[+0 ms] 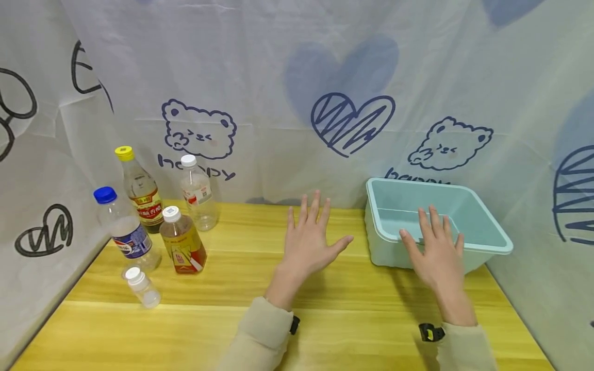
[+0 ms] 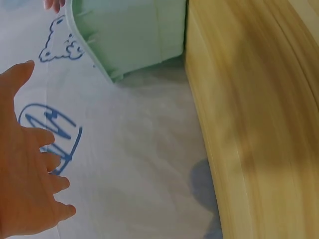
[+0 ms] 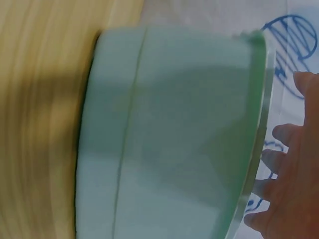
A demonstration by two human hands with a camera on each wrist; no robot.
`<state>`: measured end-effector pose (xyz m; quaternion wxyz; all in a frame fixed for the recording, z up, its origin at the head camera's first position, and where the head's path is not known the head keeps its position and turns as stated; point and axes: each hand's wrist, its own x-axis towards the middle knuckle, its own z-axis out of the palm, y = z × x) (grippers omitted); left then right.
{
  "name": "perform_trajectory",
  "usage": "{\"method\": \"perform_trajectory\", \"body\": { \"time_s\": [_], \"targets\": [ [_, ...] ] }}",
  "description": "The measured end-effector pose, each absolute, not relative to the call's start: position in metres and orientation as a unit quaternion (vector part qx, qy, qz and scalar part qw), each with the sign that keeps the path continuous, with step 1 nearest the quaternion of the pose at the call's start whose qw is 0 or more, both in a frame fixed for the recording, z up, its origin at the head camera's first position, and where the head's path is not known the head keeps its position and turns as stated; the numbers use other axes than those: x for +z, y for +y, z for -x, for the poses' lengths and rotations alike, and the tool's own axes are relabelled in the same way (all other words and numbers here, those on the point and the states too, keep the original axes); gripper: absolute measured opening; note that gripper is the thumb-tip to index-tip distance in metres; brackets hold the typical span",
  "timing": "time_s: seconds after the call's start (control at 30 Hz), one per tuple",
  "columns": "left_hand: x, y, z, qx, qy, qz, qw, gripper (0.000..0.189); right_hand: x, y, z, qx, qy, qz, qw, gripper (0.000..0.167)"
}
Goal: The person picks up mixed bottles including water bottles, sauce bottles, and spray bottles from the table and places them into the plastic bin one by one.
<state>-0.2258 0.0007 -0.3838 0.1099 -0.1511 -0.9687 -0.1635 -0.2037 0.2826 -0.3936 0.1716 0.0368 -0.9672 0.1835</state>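
My left hand (image 1: pixel 306 242) hovers over the middle of the wooden table, fingers spread and straight, holding nothing. My right hand (image 1: pixel 438 257) is held palm down with fingers extended, overlapping the near wall of the light green plastic bin (image 1: pixel 390 247) in the head view. In the right wrist view its fingertips (image 3: pixel 274 159) show close beside the bin's rim. The bin stands upright at the right and its visible floor is bare. In the left wrist view, the left hand (image 2: pixel 30 169) has nothing in it.
At the left stand a yellow-capped sauce bottle (image 1: pixel 147 201), a blue-capped Pepsi bottle (image 1: pixel 132 239), a clear white-capped bottle (image 1: pixel 199 201), a bottle with a yellow-red label (image 1: pixel 184 247) and a small white-capped bottle (image 1: pixel 144 288). A printed white cloth (image 1: pixel 269 144) hangs behind the table (image 1: pixel 195 324).
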Motion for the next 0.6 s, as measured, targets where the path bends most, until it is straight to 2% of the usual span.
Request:
{"method": "perform_trajectory", "body": {
  "time_s": [0.6],
  "targets": [
    [-0.381,0.062,0.241,-0.134,-0.966,0.206,0.087,0.087,-0.399,0.370,0.203,0.143,-0.974,-0.004,0.173,0.075]
  ]
}}
